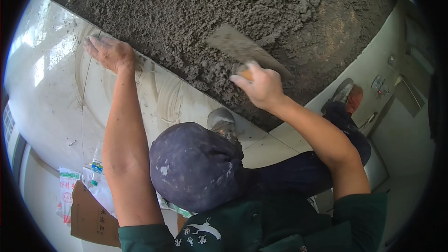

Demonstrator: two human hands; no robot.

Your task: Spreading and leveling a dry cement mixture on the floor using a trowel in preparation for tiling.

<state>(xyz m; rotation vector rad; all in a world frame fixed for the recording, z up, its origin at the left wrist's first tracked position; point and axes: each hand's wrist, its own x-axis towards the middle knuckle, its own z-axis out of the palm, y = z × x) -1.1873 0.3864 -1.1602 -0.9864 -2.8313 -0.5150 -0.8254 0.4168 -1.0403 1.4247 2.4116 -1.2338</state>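
Pale, glossy floor tiles (51, 79), smeared with dust, border a coarse, crumbly bed of grey mortar (186, 0). On the mortar, a flat rectangular trowel (247, 49) is grasped by the right hand (265, 86); at the mortar's edge, the left hand (111, 55) rests on tile, fingers loose.

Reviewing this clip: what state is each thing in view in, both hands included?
Right hand: grip closed on the trowel's orange handle.
Left hand: unclosed, resting on the tiles beside the mortar's edge.
Grey rectangular metal trowel: held over the mortar, blade smeared.
Dark grey, grainy mortar: spread out, lumpy, smoother toward the right.
Glossy pale floor tiles: streaked with curved smears.
Clear plastic bottle: green cap on.
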